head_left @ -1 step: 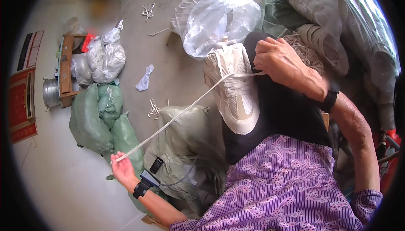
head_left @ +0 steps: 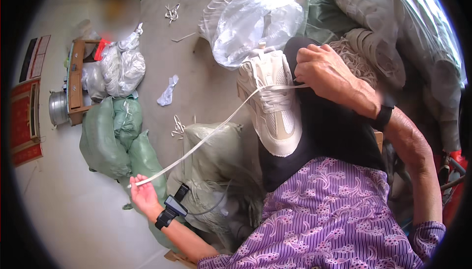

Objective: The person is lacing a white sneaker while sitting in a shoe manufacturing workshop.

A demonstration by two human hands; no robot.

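A cream-beige sneaker (head_left: pixel 278 116) rests on my black-covered lap, its toe toward me. Its pale shoelace (head_left: pixel 194 150) runs from the upper part of the lacing down to the left. Near that lace's far end, my left hand (head_left: pixel 145 195) pinches it between thumb and fingers, well away from the shoe. My right hand (head_left: pixel 324 71) is closed beside the shoe's right side, gripping lace that comes across from the eyelets. A tiny dark tip shows at its fingers; what it is I cannot make out.
A clear plastic bag (head_left: pixel 250 23) lies beyond the shoe. Loose laces (head_left: pixel 356 60) are heaped at my right, near large wrapped bundles (head_left: pixel 408 28). Green sacks (head_left: pixel 105 138) stand at the left, and a pale sack (head_left: pixel 211 146) lies nearer. Lace scraps (head_left: pixel 172 13) lie on the floor.
The stretched lace has slackened slightly and now sags a little between the shoe and my left hand. My right hand and the shoe stay in place.
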